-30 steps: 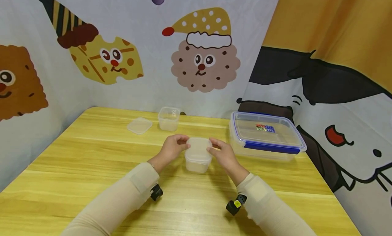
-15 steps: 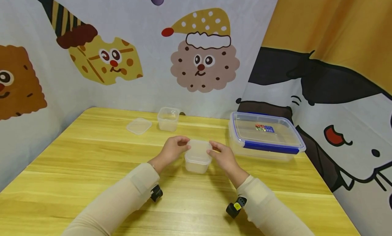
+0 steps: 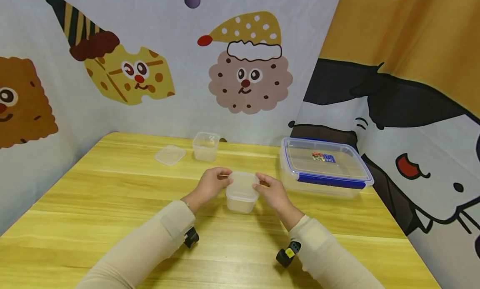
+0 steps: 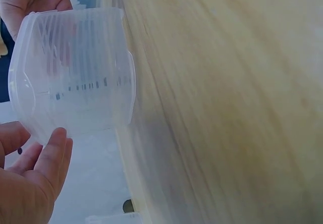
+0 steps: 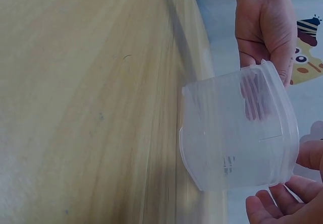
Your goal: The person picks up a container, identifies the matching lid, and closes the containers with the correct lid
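Between both hands, a small translucent plastic food container (image 3: 241, 193) with a frosted lid (image 3: 243, 182) appears to stand upright on the table. My left hand (image 3: 211, 185) holds its left side near the far corner, thumb at the lid's edge. On the opposite side, my right hand (image 3: 273, 190) grips the same way. Printed marks show on the container's wall (image 4: 83, 82) in the left wrist view. In the right wrist view the right hand's fingers (image 5: 270, 204) touch the side just under the rim. Whether the lid is fully pressed down cannot be told.
Behind the hands sits an uncovered clear container (image 3: 206, 147), with a loose square lid (image 3: 170, 155) flat to its left. At the right is a large lidded box (image 3: 326, 168) with blue clips. A printed cloth (image 3: 150, 118) hangs along the wooden table's (image 3: 112, 189) far edge.
Both hands keep their hold on the container at nearly the same spot. The whole head view shifts very slightly; the other things stay where they were.
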`<state>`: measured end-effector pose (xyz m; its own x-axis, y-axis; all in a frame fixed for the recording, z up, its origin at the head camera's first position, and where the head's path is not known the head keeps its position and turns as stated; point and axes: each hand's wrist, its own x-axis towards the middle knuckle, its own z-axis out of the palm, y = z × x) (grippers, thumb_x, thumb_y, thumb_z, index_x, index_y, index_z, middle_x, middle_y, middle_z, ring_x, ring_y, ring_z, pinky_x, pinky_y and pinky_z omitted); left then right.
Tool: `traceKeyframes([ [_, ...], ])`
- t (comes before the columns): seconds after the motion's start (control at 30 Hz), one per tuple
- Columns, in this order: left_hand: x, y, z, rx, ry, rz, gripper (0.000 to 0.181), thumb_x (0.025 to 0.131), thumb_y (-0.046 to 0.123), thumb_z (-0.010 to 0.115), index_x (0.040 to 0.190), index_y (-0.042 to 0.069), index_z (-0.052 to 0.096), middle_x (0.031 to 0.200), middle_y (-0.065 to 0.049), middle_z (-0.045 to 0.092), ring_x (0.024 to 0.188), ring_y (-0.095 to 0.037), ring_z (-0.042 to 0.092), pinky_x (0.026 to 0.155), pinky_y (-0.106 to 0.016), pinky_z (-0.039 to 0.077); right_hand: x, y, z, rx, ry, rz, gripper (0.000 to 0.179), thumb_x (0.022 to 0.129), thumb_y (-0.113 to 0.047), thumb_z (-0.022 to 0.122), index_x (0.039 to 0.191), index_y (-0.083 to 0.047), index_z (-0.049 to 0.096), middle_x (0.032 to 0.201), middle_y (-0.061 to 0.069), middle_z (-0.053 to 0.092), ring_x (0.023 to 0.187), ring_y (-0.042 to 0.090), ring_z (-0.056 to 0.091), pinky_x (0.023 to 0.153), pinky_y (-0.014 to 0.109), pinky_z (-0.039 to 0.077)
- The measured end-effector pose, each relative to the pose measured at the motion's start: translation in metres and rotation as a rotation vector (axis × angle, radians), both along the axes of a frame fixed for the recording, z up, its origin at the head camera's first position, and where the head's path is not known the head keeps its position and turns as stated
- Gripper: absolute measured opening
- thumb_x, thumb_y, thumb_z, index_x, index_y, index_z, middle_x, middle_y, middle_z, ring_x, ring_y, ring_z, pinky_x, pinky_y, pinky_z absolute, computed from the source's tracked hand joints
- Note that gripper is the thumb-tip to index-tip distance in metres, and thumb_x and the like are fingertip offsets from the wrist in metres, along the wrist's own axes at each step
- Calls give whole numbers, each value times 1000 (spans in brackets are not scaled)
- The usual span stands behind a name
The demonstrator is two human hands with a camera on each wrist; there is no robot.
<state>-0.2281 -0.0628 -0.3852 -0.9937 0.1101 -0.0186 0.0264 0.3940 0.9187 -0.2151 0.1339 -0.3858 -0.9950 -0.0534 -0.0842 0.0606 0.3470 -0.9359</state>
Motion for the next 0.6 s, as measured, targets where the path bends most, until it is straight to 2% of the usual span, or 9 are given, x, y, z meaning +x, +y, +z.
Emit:
traceKeyframes([
  [0.27, -2, 0, -4, -11, -6, 6, 28, 92, 7, 65, 119, -1, 64, 113, -13, 67, 104, -27, 62, 84, -34, 55, 0, -2, -2, 3, 15, -2, 43, 93, -4, 61, 133, 9, 52, 128, 26, 56, 117, 35, 53, 97, 44, 48],
  [0.6, 1, 1, -6, 29, -4, 3, 27, 93, 6, 63, 119, -2, 63, 112, -14, 66, 103, -27, 62, 80, -33, 56, 2, -1, -3, 24, 25, 7, 43, 94, -5, 60, 135, 7, 51, 126, 25, 58, 112, 33, 57, 91, 39, 51],
])
